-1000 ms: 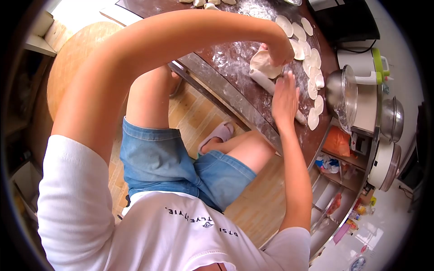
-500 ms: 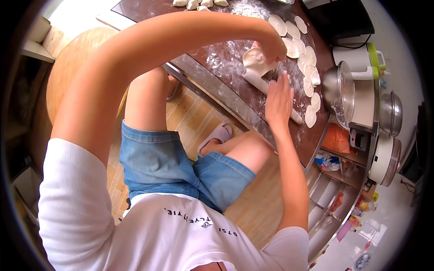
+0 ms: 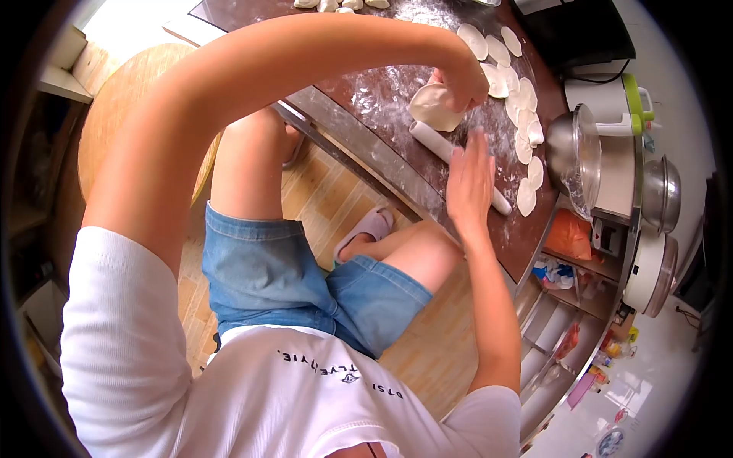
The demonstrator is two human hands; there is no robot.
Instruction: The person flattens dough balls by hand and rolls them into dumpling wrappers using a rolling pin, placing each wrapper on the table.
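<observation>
My left hand (image 3: 461, 82) reaches across from the left with bent fingers, pinching the edge of a thin round dough wrapper (image 3: 435, 107). The wrapper lies beside the upper end of a pale rolling pin (image 3: 430, 140) on the floured table. My right hand (image 3: 470, 182) lies across the middle of the pin, fingers stretched out flat and pointing away from me. Its palm hides the pin's middle, while the lower end sticks out past it. Several rolled wrappers (image 3: 527, 95) form an overlapping row along the table's right side.
Dough pieces (image 3: 327, 5) sit at the far edge of the dark table (image 3: 508, 237). A metal bowl (image 3: 573, 153) stands right of the wrappers, near a white and green appliance (image 3: 603, 107). A round wooden stool (image 3: 114, 122) is at the left. Shelves (image 3: 565, 305) run along the right.
The dough wrapper has shifted slightly and looks rounder and flatter beside the pin. My left hand has moved a little with it. My right hand stays on the pin, fingertips slightly lower.
</observation>
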